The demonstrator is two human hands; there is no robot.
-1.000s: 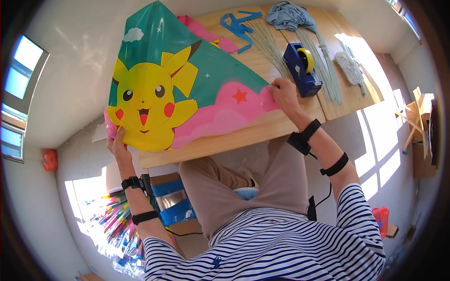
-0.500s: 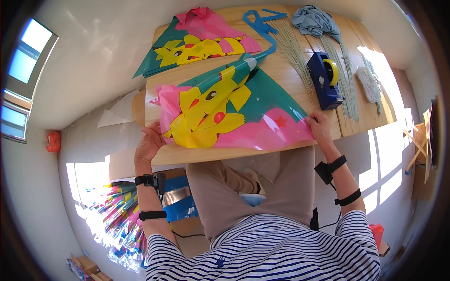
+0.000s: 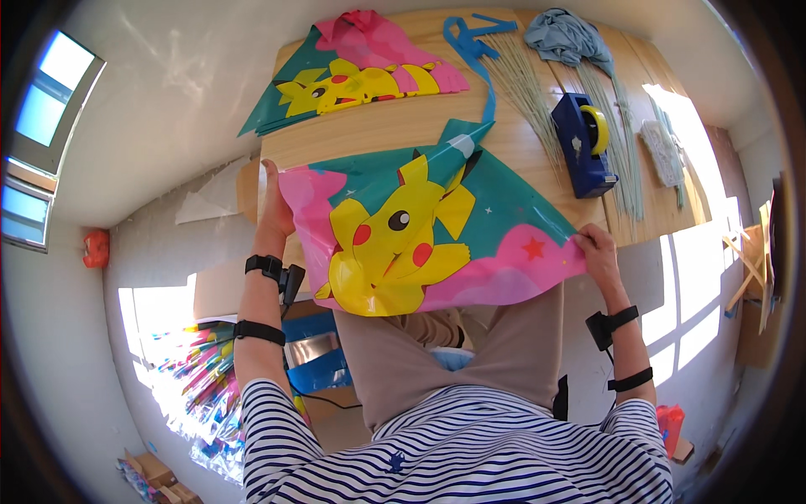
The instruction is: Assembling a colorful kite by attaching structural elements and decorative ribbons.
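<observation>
A thin, glossy kite sail (image 3: 495, 277), green and pink with a yellow cartoon animal, stretches between my hands. Its near edge hangs past the table front over my lap, while its far tip lies on the tabletop beside a blue ribbon (image 3: 489, 92). My left hand (image 3: 274, 206) grips the left edge, its fingers partly hidden by the sheet. The right corner is pinched between the thumb and fingers of my right hand (image 3: 598, 250). Farther back on the left lies a stack of similar sails (image 3: 378, 50).
On the wooden table (image 3: 378, 139), a blue tape dispenser (image 3: 579, 143) stands right of the sail. Bundles of thin rods (image 3: 525, 88), a grey-blue cloth (image 3: 567, 38) and a clear plastic box (image 3: 663, 153) lie at the right. Rolled colourful sheets (image 3: 201, 386) lie on the floor at left.
My left hand has moved farther from me, spreading the sail's folded left side flatter. The near edge has come down over my lap, and my right hand has shifted slightly right and nearer.
</observation>
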